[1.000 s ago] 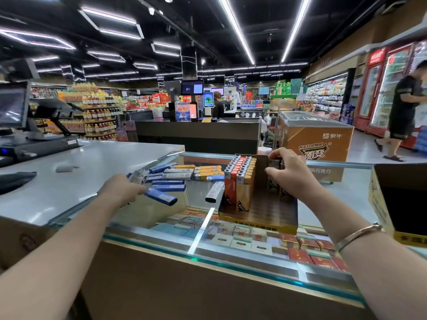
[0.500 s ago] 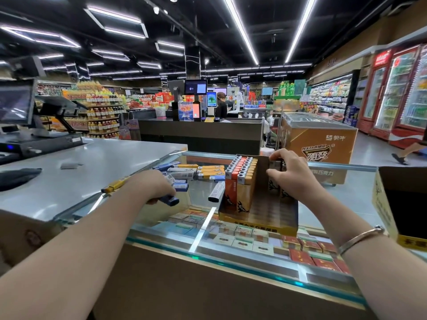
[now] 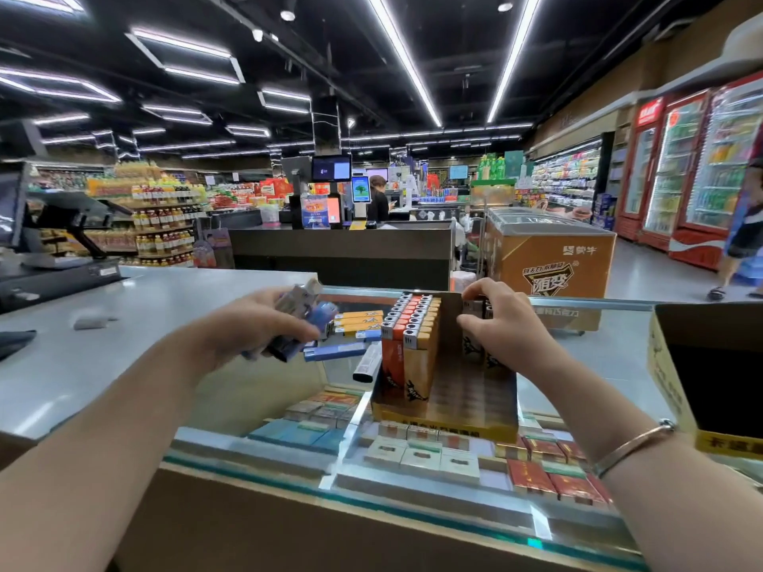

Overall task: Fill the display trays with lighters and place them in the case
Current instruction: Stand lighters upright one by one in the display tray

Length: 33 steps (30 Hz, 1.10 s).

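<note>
Through the head camera, your left hand [image 3: 264, 319] is curled around a bunch of blue lighters [image 3: 303, 319], holding them just above the glass counter [image 3: 598, 357] near its far left corner. Under and beside that hand, loose lighters [image 3: 355, 324] in yellow and blue lie flat on the glass, and one dark lighter [image 3: 367, 363] lies tilted just left of the display tray [image 3: 446, 419]. The tray sits on the glass near the middle, with upright orange and yellow lighters [image 3: 408, 344] packed in rows along its left side. Your right hand [image 3: 508, 324] pinches a few upright lighters [image 3: 475, 344] at the tray's far right side. An open cardboard box [image 3: 669, 365] stands at the counter's right edge.
</note>
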Tool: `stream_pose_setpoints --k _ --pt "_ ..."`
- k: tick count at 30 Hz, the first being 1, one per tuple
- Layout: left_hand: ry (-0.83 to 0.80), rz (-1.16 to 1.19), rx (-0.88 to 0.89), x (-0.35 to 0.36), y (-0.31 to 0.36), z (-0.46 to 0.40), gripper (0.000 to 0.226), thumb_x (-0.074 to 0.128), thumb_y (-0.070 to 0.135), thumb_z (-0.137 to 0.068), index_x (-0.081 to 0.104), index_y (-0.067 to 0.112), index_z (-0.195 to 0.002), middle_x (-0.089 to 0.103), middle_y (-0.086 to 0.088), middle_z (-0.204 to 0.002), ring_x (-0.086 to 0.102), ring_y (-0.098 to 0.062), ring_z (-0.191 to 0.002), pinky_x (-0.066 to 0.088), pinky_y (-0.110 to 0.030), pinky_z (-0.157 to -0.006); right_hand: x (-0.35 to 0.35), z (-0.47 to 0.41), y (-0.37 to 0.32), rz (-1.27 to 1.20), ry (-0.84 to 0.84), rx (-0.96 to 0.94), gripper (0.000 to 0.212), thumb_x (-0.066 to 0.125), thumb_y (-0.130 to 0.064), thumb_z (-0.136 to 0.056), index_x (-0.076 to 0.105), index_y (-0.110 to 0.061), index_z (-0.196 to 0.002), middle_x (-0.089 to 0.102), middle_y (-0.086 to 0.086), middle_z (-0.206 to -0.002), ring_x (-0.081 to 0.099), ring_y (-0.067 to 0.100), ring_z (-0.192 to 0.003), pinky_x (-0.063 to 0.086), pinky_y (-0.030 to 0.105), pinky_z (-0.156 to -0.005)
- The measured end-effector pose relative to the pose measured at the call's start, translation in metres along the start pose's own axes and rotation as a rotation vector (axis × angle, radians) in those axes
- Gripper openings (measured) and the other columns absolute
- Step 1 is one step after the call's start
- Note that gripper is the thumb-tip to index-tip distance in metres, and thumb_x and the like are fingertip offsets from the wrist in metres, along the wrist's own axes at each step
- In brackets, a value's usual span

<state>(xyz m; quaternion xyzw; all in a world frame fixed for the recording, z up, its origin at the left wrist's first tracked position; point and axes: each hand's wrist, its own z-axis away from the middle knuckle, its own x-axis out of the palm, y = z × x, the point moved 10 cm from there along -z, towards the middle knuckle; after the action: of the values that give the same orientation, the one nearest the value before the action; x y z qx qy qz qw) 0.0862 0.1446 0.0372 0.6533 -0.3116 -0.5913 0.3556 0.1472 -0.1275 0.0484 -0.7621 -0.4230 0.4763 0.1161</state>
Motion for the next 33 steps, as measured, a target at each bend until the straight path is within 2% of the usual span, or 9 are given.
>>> stream_pose_setpoints --k 5,8,12,15,18,21,25,29,33 --pt "0.003 0.236 0.394 0.043 0.09 0.002 0.04 0.075 0.009 -0.065 0.055 0.018 -0.098 0.063 -0.003 -0.077 0.064 -0.009 -0.063 0.051 -0.021 -0.054 -0.005 -0.001 0.0 0.062 0.041 0.006 0.019 0.06 -0.027 -0.086 0.055 -0.023 -0.104 0.053 -0.002 -0.107 0.039 0.018 -0.109 0.035 0.038 -0.092" --pt "0.137 0.12 0.66 0.064 0.129 0.002 0.042 0.076 0.006 -0.069 0.051 0.021 -0.1 0.06 -0.001 -0.084 0.063 -0.014 -0.07 0.055 -0.029 -0.057 -0.028 0.001 -0.016 0.022 0.24 -0.09 0.009 0.058 -0.026 -0.088 0.062 -0.022 -0.095 0.059 -0.008 -0.097 0.048 0.016 -0.104 0.039 0.039 -0.091" --pt "0.347 -0.155 0.872 0.088 0.146 0.001 0.048 0.078 0.019 -0.07 0.048 0.023 -0.107 0.062 0.005 -0.086 0.061 -0.018 -0.073 0.052 -0.044 -0.062 -0.049 0.003 -0.03 -0.411 0.293 -0.139 0.015 0.054 -0.018 -0.091 0.062 -0.024 -0.08 0.065 -0.006 -0.074 0.06 0.016 -0.073 0.048 0.038 -0.068" --pt "0.282 -0.076 0.913 0.093 0.141 -0.006 0.049 0.078 0.021 -0.07 0.046 0.029 -0.106 0.063 0.008 -0.091 0.063 -0.014 -0.079 0.054 -0.045 -0.064 -0.042 0.002 -0.036 -0.601 0.179 -0.126 0.009 0.055 -0.015 -0.091 0.064 -0.016 -0.088 0.065 0.005 -0.073 0.057 0.015 -0.061 0.049 0.034 -0.06" --pt "0.15 0.018 0.945 0.096 0.141 -0.007 0.046 0.077 0.026 -0.07 0.05 0.025 -0.107 0.065 0.009 -0.097 0.066 -0.014 -0.087 0.056 -0.04 -0.07 -0.029 0.005 -0.047 -0.596 0.076 -0.175 0.009 0.061 -0.008 -0.087 0.062 -0.018 -0.086 0.06 -0.005 -0.065 0.054 0.008 -0.058 0.045 0.024 -0.056" --pt "0.116 0.083 0.953 0.096 0.14 -0.003 0.04 0.076 0.023 -0.07 0.053 0.028 -0.102 0.065 0.013 -0.091 0.064 -0.007 -0.079 0.055 -0.028 -0.065 -0.031 0.008 -0.054 -0.598 0.074 -0.202 0.011 0.065 -0.007 -0.084 0.064 -0.018 -0.086 0.061 -0.001 -0.069 0.053 0.016 -0.062 0.045 0.035 -0.058" --pt "0.163 0.152 0.927 0.089 0.135 0.0 0.033 0.075 0.016 -0.073 0.056 0.03 -0.096 0.064 0.003 -0.081 0.061 -0.019 -0.066 0.054 -0.033 -0.057 -0.041 0.005 -0.05 -0.632 0.164 -0.192 0.023 0.065 0.003 -0.08 0.062 -0.018 -0.088 0.061 0.008 -0.076 0.054 0.012 -0.06 0.048 0.027 -0.056" --pt "0.355 0.214 0.856 0.067 0.125 -0.007 0.029 0.07 0.012 -0.079 0.053 0.034 -0.087 0.062 0.005 -0.072 0.06 -0.012 -0.063 0.05 -0.02 -0.055 -0.056 0.004 -0.031 -0.62 0.254 -0.139 0.029 0.058 0.003 -0.085 0.063 -0.025 -0.084 0.058 0.01 -0.075 0.049 0.013 -0.052 0.044 0.022 -0.044" --pt "0.39 0.23 0.795 0.062 0.113 -0.015 0.016 0.065 0.01 -0.083 0.054 0.02 -0.087 0.059 -0.015 -0.075 0.057 -0.032 -0.068 0.05 -0.039 -0.06 -0.06 0.001 -0.015 -0.597 0.275 -0.083 0.02 0.064 0.0 -0.082 0.064 -0.019 -0.077 0.063 0.004 -0.073 0.055 0.01 -0.047 0.049 0.021 -0.046"
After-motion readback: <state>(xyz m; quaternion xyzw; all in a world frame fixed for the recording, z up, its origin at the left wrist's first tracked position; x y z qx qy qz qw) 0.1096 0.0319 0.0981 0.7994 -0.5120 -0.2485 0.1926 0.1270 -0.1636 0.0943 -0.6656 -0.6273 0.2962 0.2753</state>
